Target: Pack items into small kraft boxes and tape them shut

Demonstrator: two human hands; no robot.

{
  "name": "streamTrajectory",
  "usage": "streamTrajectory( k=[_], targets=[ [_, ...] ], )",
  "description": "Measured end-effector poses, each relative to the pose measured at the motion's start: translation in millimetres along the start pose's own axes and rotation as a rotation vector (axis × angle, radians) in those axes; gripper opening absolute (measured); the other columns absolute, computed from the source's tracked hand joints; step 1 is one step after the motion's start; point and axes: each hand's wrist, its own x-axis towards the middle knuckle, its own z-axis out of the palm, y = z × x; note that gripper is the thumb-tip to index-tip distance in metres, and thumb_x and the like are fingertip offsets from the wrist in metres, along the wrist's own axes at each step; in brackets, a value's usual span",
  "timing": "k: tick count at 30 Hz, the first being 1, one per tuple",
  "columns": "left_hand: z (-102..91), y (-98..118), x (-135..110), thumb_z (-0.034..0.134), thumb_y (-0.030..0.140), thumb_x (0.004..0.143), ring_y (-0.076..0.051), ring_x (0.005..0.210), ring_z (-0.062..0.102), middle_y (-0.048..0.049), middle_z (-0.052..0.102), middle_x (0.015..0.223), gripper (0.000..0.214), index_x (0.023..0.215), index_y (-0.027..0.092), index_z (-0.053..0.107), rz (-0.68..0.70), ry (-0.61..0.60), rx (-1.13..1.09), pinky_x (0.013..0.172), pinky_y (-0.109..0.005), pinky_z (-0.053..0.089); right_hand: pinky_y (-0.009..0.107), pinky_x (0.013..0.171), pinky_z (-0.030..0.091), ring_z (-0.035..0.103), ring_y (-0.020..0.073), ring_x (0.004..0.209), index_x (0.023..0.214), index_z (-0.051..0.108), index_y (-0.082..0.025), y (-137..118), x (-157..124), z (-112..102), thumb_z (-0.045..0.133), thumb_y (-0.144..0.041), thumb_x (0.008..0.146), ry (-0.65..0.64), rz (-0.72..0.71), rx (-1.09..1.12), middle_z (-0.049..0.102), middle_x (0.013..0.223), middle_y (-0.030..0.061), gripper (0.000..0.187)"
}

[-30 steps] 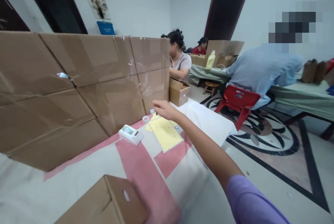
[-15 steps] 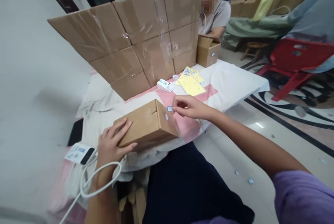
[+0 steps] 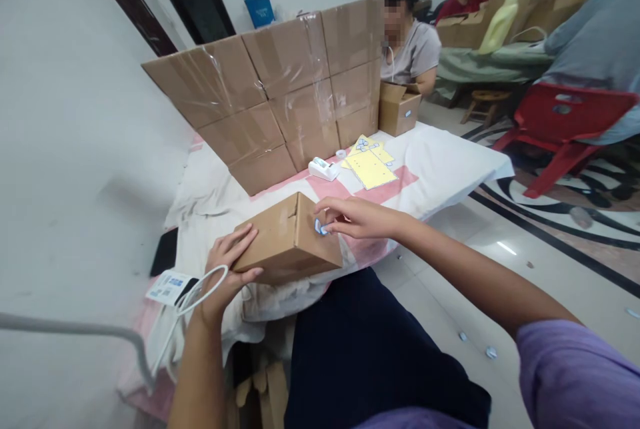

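A closed brown cardboard box (image 3: 273, 236) lies on the cloth-covered table in front of me. My left hand (image 3: 233, 259) grips its left end, fingers on top and thumb along the near side. At the box's right end face is my right hand (image 3: 350, 217), with a small blue-edged sticker (image 3: 324, 230) at its thumb and fingertips. That sticker is against or very close to the cardboard, beside another white-and-blue label (image 3: 317, 225) on the same face. Whether it is stuck down cannot be seen. A white cable (image 3: 210, 289) loops over my left wrist.
Behind the box stands a wall of taped cartons (image 3: 300, 92). Yellow sticker sheets (image 3: 373, 169) and a small white device (image 3: 323, 169) lie on the table (image 3: 440, 156). A co-worker (image 3: 413, 49) sits behind an open carton (image 3: 400, 109). A red chair (image 3: 570, 116) stands right.
My right hand has brought the sticker from just above the box's end face down beside the other label. My left hand still holds the box. The camera view has shifted somewhat.
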Motion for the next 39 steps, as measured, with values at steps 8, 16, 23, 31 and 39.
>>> streamTrajectory(
  k=[8, 16, 23, 31, 39],
  targets=[
    [0.2, -4, 0, 0.055, 0.071, 0.087, -0.034, 0.131, 0.047, -0.0073, 0.049, 0.151, 0.074, 0.152, 0.039, 0.04, 0.039, -0.004, -0.035, 0.107, -0.049, 0.037, 0.025, 0.072, 0.041, 0.063, 0.0142, 0.081, 0.127, 0.052, -0.02, -4, 13, -5, 0.053, -0.028, 0.102, -0.053, -0.038, -0.215, 0.071, 0.106, 0.0059, 0.027],
    [0.3, -12, -3, 0.053, 0.074, 0.086, -0.034, 0.128, 0.05, -0.0068, 0.05, 0.15, 0.075, 0.151, 0.038, 0.041, 0.032, 0.029, -0.067, 0.106, -0.049, 0.038, 0.025, 0.071, 0.039, 0.063, 0.0141, 0.08, 0.119, 0.055, -0.019, -9, 19, -5, 0.051, -0.029, 0.103, -0.073, -0.095, -0.202, 0.072, 0.103, 0.0056, 0.019],
    [0.9, -12, -5, 0.052, 0.074, 0.087, -0.034, 0.13, 0.049, -0.0071, 0.049, 0.151, 0.075, 0.151, 0.038, 0.041, 0.014, 0.032, -0.066, 0.108, -0.05, 0.037, 0.026, 0.066, 0.036, 0.058, 0.014, 0.071, 0.113, 0.055, -0.02, -10, 29, -4, 0.053, -0.027, 0.101, -0.104, -0.088, -0.271, 0.07, 0.093, 0.0031, 0.014],
    [0.1, -12, -5, 0.051, 0.074, 0.087, -0.034, 0.13, 0.049, -0.0071, 0.049, 0.151, 0.075, 0.152, 0.038, 0.04, 0.021, 0.039, -0.068, 0.109, -0.05, 0.038, 0.027, 0.065, 0.033, 0.053, 0.0132, 0.068, 0.109, 0.053, -0.021, -17, 35, -6, 0.054, -0.027, 0.099, -0.12, -0.074, -0.277, 0.064, 0.087, 0.0002, 0.011],
    [2.2, -12, -5, 0.054, 0.071, 0.088, -0.033, 0.13, 0.049, -0.0065, 0.049, 0.151, 0.073, 0.152, 0.039, 0.04, 0.005, 0.035, -0.066, 0.109, -0.05, 0.038, 0.027, 0.069, 0.039, 0.05, 0.015, 0.079, 0.105, 0.049, -0.019, 31, 39, -3, 0.083, -0.052, 0.071, 0.145, 0.285, 0.005, 0.053, 0.09, -0.0001, 0.059]
  ],
)
